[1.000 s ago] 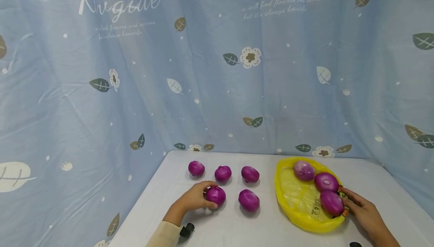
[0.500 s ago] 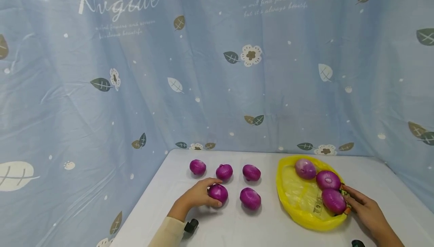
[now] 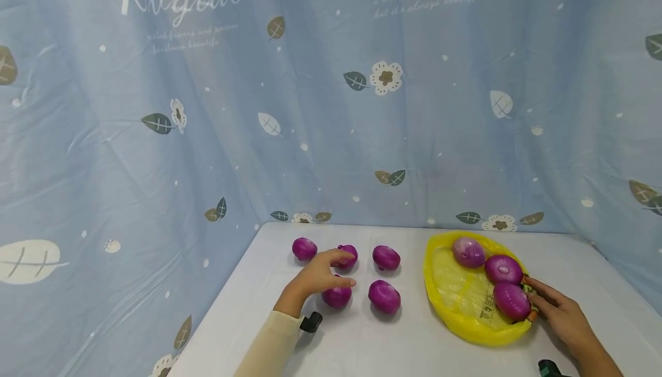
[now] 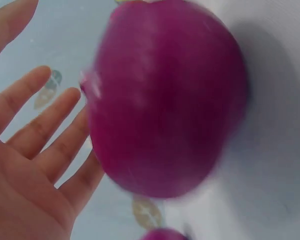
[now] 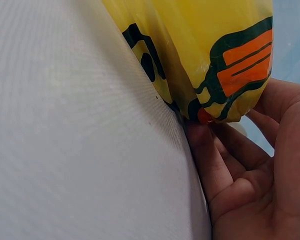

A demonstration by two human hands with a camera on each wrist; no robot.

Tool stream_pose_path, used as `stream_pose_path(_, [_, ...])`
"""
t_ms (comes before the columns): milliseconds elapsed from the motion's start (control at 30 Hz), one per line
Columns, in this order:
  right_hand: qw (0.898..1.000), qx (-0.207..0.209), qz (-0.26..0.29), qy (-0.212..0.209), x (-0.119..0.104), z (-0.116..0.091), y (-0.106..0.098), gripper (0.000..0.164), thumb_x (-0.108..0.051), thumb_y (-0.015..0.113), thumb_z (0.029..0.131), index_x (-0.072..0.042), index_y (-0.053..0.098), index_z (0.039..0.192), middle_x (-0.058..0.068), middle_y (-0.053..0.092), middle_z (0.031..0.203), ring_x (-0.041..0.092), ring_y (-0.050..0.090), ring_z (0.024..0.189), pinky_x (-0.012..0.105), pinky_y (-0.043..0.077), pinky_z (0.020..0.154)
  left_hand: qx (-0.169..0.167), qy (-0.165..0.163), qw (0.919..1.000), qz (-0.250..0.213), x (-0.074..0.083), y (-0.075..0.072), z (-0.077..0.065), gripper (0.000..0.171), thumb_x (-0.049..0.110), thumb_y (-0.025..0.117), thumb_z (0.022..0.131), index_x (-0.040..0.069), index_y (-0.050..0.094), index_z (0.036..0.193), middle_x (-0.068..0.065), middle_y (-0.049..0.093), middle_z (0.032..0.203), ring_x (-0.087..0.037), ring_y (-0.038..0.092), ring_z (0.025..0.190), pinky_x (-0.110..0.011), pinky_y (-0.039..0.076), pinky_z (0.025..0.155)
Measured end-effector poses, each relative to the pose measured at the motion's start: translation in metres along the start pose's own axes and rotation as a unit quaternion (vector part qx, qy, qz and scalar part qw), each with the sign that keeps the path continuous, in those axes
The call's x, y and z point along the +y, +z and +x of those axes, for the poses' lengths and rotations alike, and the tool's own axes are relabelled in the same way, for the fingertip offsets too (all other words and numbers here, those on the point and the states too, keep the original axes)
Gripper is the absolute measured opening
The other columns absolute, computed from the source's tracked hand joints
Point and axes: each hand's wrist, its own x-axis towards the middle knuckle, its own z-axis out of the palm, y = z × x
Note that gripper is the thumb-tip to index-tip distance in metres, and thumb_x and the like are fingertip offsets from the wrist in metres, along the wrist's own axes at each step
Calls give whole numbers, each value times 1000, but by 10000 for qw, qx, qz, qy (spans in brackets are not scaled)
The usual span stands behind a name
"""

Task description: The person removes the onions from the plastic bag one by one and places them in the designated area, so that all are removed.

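My left hand (image 3: 316, 274) hovers above a red onion (image 3: 337, 296) on the white table, with thumb and fingers apart and nothing held. In the left wrist view the fingers (image 4: 65, 152) are spread beside the large, blurred onion (image 4: 165, 105). On the right lies a yellow plastic bag (image 3: 455, 328), its mouth spread wide; three red onions, one of them the nearest onion (image 3: 512, 301), sit along its right side. My right hand (image 3: 564, 320) pinches the bag's right edge. Up close in the right wrist view, thumb and fingers hold the printed plastic (image 5: 240, 55).
Three more onions form a back row: a left onion (image 3: 304, 249), a middle onion (image 3: 350, 255) partly behind the left hand, and a right onion (image 3: 386, 258). Another onion (image 3: 384, 297) lies in front, between the left hand and the bag. A patterned blue curtain (image 3: 310, 107) hangs behind the table.
My left hand has let go of the onion and lifted up and away from it, fingers opening. My right hand keeps its hold on the bag. The view has tilted slightly.
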Motion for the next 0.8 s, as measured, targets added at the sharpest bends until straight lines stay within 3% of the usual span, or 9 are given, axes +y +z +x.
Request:
stream_pose_path(133, [9999,-8,140,37,2,1,-1,74,-51,43,100,3,29,149,33,21,151,56,23,133,46,49,88,-52,47,10000,16,11,6,13,63,46,80,77,20,61,131,2,62,123,-20,56,116,-40,45,99])
stream_pose_path(233, [9998,9,189,75,4,2,1,74,-50,44,100,3,29,149,33,21,151,56,22,133,54,44,91,-103,96,9999,-67,18,12,20,62,45,80,77,22,61,131,7,61,124,-22,57,115,-43,45,98])
stream_pose_path(433, [9997,55,222,129,7,3,4,75,-52,44,99,2,30,149,33,22,150,57,24,132,55,45,91,-184,319,9989,-290,24,23,29,65,39,81,78,14,59,134,1,60,129,-20,58,114,-48,44,98])
stream_pose_path(600, [9994,20,236,252,5,3,3,76,-53,45,99,1,28,150,32,19,152,57,21,133,59,38,96,-292,324,9985,-341,28,29,34,65,40,81,77,16,59,134,-3,60,129,-19,57,113,-47,45,96])
stream_pose_path(800, [9991,21,338,255,1,2,3,75,-51,45,99,2,28,150,32,19,152,55,22,134,52,43,92,-428,363,9979,-334,39,36,44,67,43,81,77,17,59,134,-2,62,124,-28,56,112,-47,47,94])
